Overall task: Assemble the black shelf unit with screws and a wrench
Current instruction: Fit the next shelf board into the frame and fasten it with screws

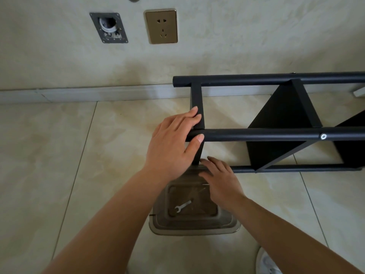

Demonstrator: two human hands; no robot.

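Observation:
The black shelf unit [276,135] lies on its side on the tiled floor, its round posts running left to right. My left hand [171,143] grips the end of the middle post where a flat crossbar [197,103] meets it, thumb under the post. A silver screw head [323,136] sits in that post further right. My right hand [219,178] rests with fingers extended over the far rim of a clear plastic tray [227,226], near the lowest post's end. A small silver wrench [183,206] lies inside the tray.
A beige wall with a gold socket [161,26] and an open grey wall box [108,27] stands behind, with a skirting board [79,93] below. A white shoe [266,262] shows at the bottom right. Bare floor tiles spread to the left.

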